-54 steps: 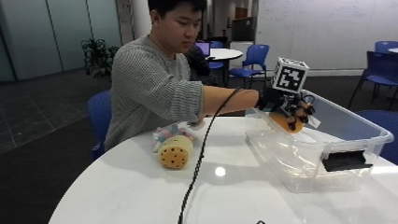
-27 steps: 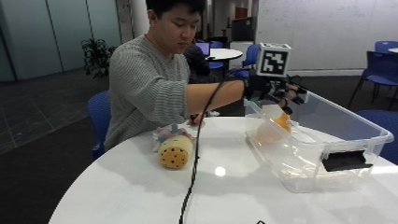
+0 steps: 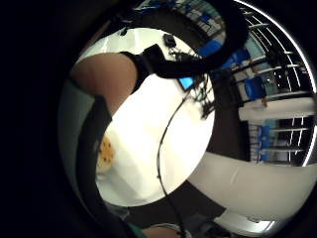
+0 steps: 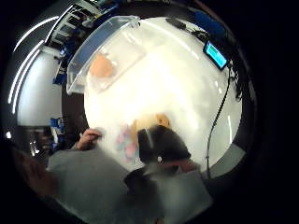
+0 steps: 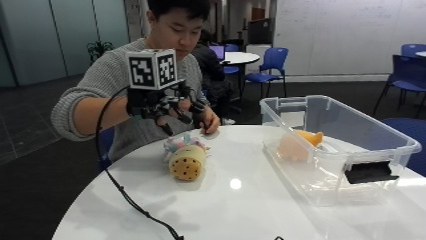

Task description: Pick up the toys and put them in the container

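1. Nearest the outside camera, the round white table carries a clear plastic container at about 3 o'clock of the tabletop, its long axis running from the near edge away toward the far side.
2. Inside the container, by its far left wall, lies an orange plush toy, seen through the plastic; which way it points cannot be told.
3. At about 10 o'clock of the tabletop lies a tan cylindrical plush toy, its spotted round end facing the camera and its long axis pointing away toward the person.
4. Touching its far end is a pastel pink-and-blue plush toy.
5. The gloved right hand hovers above these two toys, fingers loosely curled downward, holding nothing.
6. The bare left hand rests fingertips on the table's far edge, just beyond the toys.
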Tool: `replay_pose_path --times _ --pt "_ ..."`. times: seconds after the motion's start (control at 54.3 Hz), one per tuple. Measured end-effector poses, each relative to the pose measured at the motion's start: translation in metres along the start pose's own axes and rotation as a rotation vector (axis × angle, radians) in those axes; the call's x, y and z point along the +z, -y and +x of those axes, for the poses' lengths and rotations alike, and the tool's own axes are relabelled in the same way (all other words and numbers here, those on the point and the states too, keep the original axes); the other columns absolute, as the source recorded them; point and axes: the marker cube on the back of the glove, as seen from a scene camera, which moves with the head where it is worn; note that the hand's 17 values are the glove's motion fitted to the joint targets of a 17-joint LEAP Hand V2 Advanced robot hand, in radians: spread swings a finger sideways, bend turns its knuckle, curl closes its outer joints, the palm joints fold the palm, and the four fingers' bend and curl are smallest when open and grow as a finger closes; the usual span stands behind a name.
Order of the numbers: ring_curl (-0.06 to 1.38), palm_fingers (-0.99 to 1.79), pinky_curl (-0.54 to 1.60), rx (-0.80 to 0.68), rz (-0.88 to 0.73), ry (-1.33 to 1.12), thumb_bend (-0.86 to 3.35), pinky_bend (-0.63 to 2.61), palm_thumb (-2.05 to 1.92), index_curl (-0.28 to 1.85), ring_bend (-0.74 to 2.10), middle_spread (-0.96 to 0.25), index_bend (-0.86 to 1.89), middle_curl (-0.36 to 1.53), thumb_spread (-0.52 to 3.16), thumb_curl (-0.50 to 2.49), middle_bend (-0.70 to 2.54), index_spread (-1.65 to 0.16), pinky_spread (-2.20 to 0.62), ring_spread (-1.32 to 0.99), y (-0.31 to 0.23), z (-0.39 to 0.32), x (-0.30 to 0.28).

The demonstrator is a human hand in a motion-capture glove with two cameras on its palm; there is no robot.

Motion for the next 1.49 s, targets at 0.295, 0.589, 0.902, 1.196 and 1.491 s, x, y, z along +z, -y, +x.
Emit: replay_pose_path --times 0.295,0.589,0.902,1.196,1.491 --pt "0.33 0.04 0.32 -0.307 -0.13 0.174 -0.02 1.29 0.08 0.26 0.63 -0.11 0.13 0.23 1.25 0.32 0.2 -0.36 -0.05 -0.13 -0.103 -0.129 0.071" --pt "0.37 0.09 0.33 -0.229 -0.233 0.095 -0.01 1.3 0.07 0.24 0.77 -0.14 0.12 0.3 1.25 0.32 0.24 -0.36 -0.14 -0.2 -0.104 -0.157 0.121" --pt "0.43 0.3 0.38 -0.14 -0.202 -0.139 0.03 1.47 0.23 0.15 0.98 -0.16 0.07 0.36 1.35 0.35 0.28 -0.35 -0.32 -0.31 -0.108 -0.189 0.153" --pt "0.45 0.38 0.36 -0.125 -0.169 -0.089 0.17 1.52 0.47 0.1 1.22 -0.13 0.07 0.34 1.54 0.41 0.19 -0.35 -0.32 -0.34 -0.094 -0.196 0.181" --pt "0.5 0.63 0.35 -0.176 -0.12 -0.023 0.2 1.35 0.66 0.11 1.3 -0.2 0.14 0.41 1.38 0.56 0.27 -0.36 -0.41 -0.39 -0.086 -0.188 0.177"
